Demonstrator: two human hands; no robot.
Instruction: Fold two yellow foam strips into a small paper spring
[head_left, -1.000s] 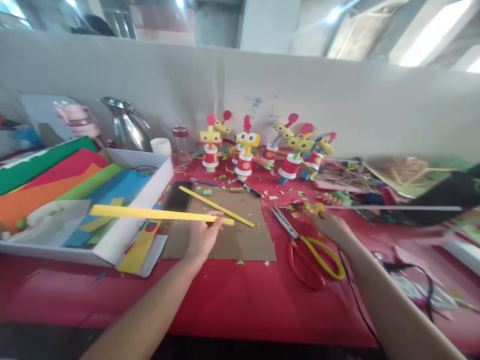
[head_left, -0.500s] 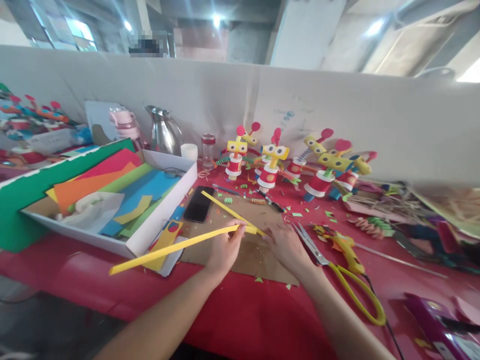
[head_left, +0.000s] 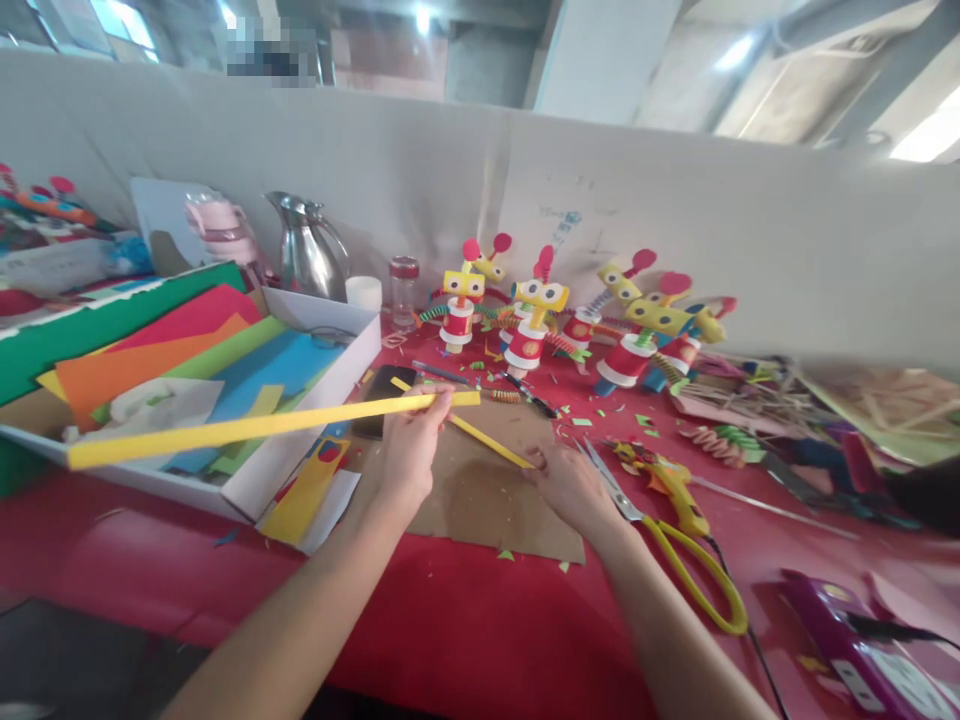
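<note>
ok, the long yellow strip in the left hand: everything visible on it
The long yellow strip looks like flat, narrow paper or thin card, plain yellow, unmarked. The left hand pinches it near its right end, a short tail sticking out past the fingers. It is lifted off the table, running almost level and dipping slightly leftward, out over the white box of coloured sheets. A second, thinner yellow strip lies on the cardboard, passing behind the held one; contact unclear.

the long yellow paper strip [head_left: 247,428] hangs in the air, nearly level, its free end running out toward nine o'clock over the white box and its near end pinched just short of the tip. the second yellow strip [head_left: 480,436] lies flat on the brown cardboard, slanting from ten o'clock down to four o'clock, thinner and shorter.
</note>
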